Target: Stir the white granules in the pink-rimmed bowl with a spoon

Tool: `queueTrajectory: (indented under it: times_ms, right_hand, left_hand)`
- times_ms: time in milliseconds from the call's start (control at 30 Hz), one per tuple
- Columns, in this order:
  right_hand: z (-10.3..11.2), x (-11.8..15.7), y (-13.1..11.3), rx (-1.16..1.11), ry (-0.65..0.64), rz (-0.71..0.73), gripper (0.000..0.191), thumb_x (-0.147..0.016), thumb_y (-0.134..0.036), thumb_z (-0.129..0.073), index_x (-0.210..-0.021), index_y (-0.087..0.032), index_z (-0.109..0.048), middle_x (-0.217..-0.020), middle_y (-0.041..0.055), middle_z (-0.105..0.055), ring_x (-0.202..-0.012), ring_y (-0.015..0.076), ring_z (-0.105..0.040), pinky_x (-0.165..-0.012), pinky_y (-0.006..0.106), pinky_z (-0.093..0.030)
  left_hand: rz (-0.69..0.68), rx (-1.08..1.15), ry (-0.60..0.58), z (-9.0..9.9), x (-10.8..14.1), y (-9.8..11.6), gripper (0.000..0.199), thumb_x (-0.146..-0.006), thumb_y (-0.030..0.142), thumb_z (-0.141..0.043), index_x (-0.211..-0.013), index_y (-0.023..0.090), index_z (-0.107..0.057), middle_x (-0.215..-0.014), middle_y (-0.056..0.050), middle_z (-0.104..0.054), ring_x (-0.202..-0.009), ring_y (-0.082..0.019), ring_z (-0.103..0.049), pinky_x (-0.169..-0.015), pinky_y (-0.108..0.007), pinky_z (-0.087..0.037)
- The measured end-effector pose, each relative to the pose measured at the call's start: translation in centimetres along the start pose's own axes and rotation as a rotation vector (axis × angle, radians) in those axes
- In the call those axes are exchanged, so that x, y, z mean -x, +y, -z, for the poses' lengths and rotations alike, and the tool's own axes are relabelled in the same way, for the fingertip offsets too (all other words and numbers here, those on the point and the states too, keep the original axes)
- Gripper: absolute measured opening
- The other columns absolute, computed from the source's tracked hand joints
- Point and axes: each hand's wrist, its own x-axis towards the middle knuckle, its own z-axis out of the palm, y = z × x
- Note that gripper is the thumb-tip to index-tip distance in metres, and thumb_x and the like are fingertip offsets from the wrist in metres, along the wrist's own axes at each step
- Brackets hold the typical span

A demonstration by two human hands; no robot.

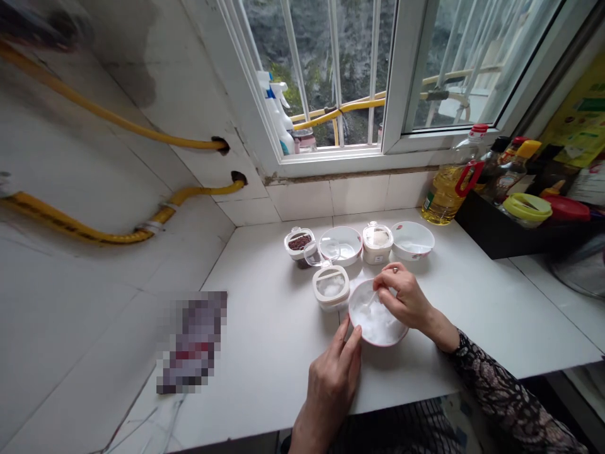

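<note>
A white bowl (382,334) with a pink rim holds white powder or grains. My right hand (401,296) is closed on a small pale spoon (371,301), whose tip dips into the white contents. At the bowl's left edge, my left hand (336,372) rests its fingertips against the rim, thumb and fingers closed around that side. Just left of the bowl stands a clear container (331,289) with a cream frame and its clear lid flipped up. Behind are a container of dark red grains (300,244), an oval bowl (341,246), a container of beige powder (377,243) and another bowl (413,241).
An oil bottle (444,192) and a black rack (486,227) of sauce bottles stand at the back right of the white counter (255,328). A blurred packet (196,343) lies at the left, near the tiled wall. Yellow hoses (113,236) run along that wall.
</note>
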Motion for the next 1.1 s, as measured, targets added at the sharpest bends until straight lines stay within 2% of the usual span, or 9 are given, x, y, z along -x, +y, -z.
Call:
queueTrajectory:
  times_ms: [100, 200, 367, 467, 900, 1100]
  right_hand:
    - [-0.2, 0.1, -0.1, -0.063, -0.042, -0.078, 0.02, -0.076, -0.009, -0.046, -0.067, -0.022, -0.059, -0.061, -0.0003, -0.065, -0.065, 0.0177, -0.057, -0.08, 0.035, -0.047]
    - [0.2, 0.0, -0.3, -0.143, -0.011, -0.245, 0.02, -0.075, -0.011, -0.047, -0.063, -0.023, -0.058, -0.056, 0.0002, -0.064, -0.071, 0.0198, -0.059, -0.074, 0.033, -0.047]
    - [0.8, -0.5, -0.3, -0.412, 0.024, -0.546, 0.013, -0.072, -0.02, -0.049, -0.066, -0.02, -0.06, -0.049, -0.0022, -0.06, -0.051, 0.015, -0.055, -0.059, 0.028, -0.044]
    - [0.9, -0.7, -0.3, -0.529, 0.041, -0.634, 0.012, -0.07, -0.023, -0.051, -0.065, -0.02, -0.061, -0.048, -0.0025, -0.06, -0.048, 0.0136, -0.055, -0.055, 0.026, -0.043]
    - [0.7, -0.8, 0.4, -0.646, 0.06, -0.718, 0.011, -0.066, -0.024, -0.053, -0.063, -0.019, -0.062, -0.045, -0.0022, -0.059, -0.046, 0.0127, -0.053, -0.055, 0.027, -0.043]
    - [0.4, -0.9, 0.5, -0.659, 0.084, -0.686, 0.01, -0.074, -0.025, -0.056, -0.071, -0.019, -0.063, -0.053, -0.0017, -0.063, -0.054, 0.0149, -0.06, -0.063, 0.03, -0.048]
  left_hand:
    - [0.002, 0.001, -0.001, 0.0, 0.0, 0.0, 0.034, -0.097, 0.008, -0.046, -0.13, 0.012, -0.055, -0.13, -0.022, -0.063, -0.111, -0.025, -0.069, -0.075, -0.023, -0.061]
    - [0.0, -0.003, -0.007, 0.0, 0.0, 0.0, 0.033, -0.097, 0.008, -0.046, -0.128, 0.012, -0.056, -0.13, -0.023, -0.063, -0.11, -0.025, -0.069, -0.074, -0.024, -0.061]
    - [-0.004, -0.024, 0.003, 0.1, -0.1, 0.1, 0.031, -0.097, 0.008, -0.047, -0.127, 0.012, -0.056, -0.129, -0.024, -0.063, -0.109, -0.025, -0.07, -0.073, -0.023, -0.061]
    - [-0.01, -0.044, 0.006, 0.1, -0.1, 0.1, 0.031, -0.098, 0.009, -0.047, -0.128, 0.012, -0.056, -0.128, -0.023, -0.064, -0.109, -0.024, -0.07, -0.073, -0.023, -0.061]
    - [-0.004, -0.038, -0.007, 0.0, -0.1, 0.1, 0.033, -0.098, 0.009, -0.045, -0.13, 0.013, -0.054, -0.128, -0.023, -0.064, -0.108, -0.024, -0.07, -0.072, -0.023, -0.061]
    - [-0.006, -0.036, 0.015, 0.0, -0.2, 0.0, 0.031, -0.098, 0.009, -0.045, -0.128, 0.012, -0.055, -0.128, -0.023, -0.064, -0.11, -0.024, -0.07, -0.073, -0.023, -0.061]
